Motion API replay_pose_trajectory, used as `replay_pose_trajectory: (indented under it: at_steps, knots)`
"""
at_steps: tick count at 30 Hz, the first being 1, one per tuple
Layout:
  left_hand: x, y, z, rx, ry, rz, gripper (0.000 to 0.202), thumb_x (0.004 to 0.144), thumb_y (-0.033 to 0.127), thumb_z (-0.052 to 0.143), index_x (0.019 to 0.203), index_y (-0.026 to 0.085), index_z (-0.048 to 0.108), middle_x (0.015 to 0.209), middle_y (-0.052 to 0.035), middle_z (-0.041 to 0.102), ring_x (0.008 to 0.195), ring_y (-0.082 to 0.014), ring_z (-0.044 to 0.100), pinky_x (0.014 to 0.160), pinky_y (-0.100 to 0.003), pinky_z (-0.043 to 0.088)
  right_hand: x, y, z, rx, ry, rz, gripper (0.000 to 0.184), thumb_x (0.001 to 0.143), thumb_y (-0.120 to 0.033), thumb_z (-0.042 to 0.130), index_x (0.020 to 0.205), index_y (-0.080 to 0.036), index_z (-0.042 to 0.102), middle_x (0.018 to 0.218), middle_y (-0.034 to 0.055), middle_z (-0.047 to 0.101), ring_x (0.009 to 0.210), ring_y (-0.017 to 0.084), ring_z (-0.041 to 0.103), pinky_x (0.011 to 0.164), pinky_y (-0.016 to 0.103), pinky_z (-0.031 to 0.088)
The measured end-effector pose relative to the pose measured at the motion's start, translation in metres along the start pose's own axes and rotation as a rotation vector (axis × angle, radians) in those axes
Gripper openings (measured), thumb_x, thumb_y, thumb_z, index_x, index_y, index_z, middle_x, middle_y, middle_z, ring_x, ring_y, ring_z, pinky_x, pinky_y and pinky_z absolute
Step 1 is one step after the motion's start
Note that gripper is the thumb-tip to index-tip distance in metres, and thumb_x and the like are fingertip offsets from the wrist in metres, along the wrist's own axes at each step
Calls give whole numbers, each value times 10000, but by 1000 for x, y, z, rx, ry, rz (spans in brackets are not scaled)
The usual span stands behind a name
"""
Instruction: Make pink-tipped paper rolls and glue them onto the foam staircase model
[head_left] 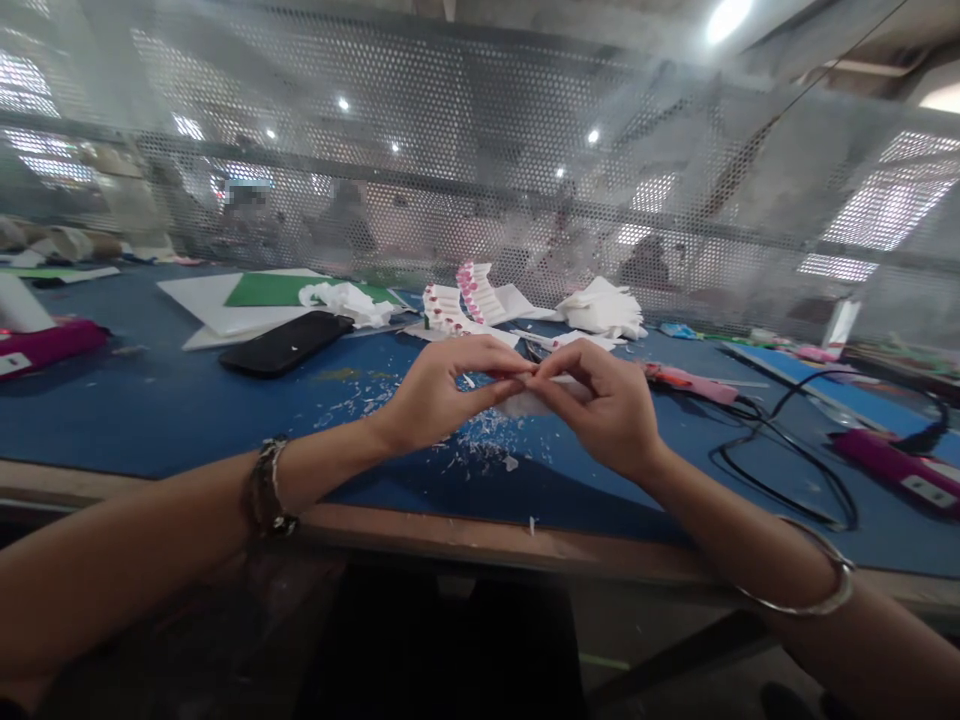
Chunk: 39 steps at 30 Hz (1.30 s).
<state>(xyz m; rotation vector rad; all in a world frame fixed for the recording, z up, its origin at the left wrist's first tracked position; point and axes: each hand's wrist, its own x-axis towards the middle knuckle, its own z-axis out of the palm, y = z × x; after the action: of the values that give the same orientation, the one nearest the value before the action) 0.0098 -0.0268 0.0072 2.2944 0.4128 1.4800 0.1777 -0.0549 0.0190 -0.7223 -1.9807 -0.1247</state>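
My left hand (450, 390) and my right hand (604, 405) meet fingertip to fingertip above the blue table (150, 410). Both are closed in a pinch on a small white paper piece (525, 400) held between them; its exact shape is blurred. Below the hands lie several white paper scraps (480, 440). Behind the hands stand folded white paper pieces with pink dots (461, 300) and a heap of white paper (604, 308).
A black phone (285, 342) lies at the left beside green and white sheets (255, 292). A pink glue gun (686, 383) with a black cable (780, 470) lies to the right; another pink tool (892, 462) further right. A perforated screen (480, 150) backs the table.
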Motion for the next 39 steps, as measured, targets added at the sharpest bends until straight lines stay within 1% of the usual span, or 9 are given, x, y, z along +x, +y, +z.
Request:
replay_pose_trajectory:
  at_steps: [6,10,13,18,22,27,30,34,39]
  knots:
    - [4,-3,-2,-179,-32,-113,148,724,162,572,845,149,658,869,-59,660,802,-135,594,699,-231,487,2,2,-4,104,-73,38,42,763,-196,522,752,-169,551,637,-25,578,507,51,486,459,174,390]
    - [5,-1,-2,-303,-30,-245,140,712,175,584,826,152,662,882,-53,665,817,-149,601,693,-237,484,1,1,-3,200,-47,66,64,736,-205,559,693,-177,520,650,-19,572,587,68,533,515,184,432]
    - [4,-2,-2,-356,-19,-286,152,703,209,604,839,166,654,899,-46,660,834,-154,597,707,-241,476,0,-1,-2,206,-57,74,64,734,-206,561,692,-181,520,657,-18,582,609,74,547,551,199,451]
    - [4,-6,-2,-487,-32,-341,310,688,239,628,984,164,576,781,-17,633,674,-99,582,635,-202,465,0,-2,-3,132,-78,32,56,743,-207,557,703,-178,531,658,-16,598,600,70,554,557,192,457]
    - [5,-4,-3,-558,-46,-377,255,642,246,669,862,147,585,740,-7,621,632,-86,573,601,-185,458,1,-3,-3,77,-52,-6,63,741,-212,569,701,-173,540,629,-21,587,551,61,519,514,189,424]
    - [5,-5,-2,-580,-15,-405,120,612,189,687,673,138,597,647,23,617,584,-66,557,581,-179,448,0,-1,-2,92,-41,21,69,740,-214,569,695,-170,539,609,-23,571,535,61,496,497,192,411]
    - [4,-6,0,-548,7,-395,72,632,184,667,676,147,625,679,12,643,626,-78,575,619,-194,457,-1,1,-1,77,-46,38,80,736,-220,571,685,-173,532,607,-26,567,534,60,494,497,194,405]
    - [3,-4,1,-477,2,-344,66,666,192,628,719,164,653,789,-18,676,785,-123,601,726,-236,464,-3,1,1,114,-34,35,87,744,-222,566,688,-178,517,641,-23,579,569,61,520,522,186,420]
    - [4,1,0,-337,-9,-310,135,660,232,628,766,153,657,823,-45,674,787,-146,597,693,-247,474,-1,0,2,59,16,18,93,740,-185,567,670,-186,505,614,-38,563,530,51,501,478,175,395]
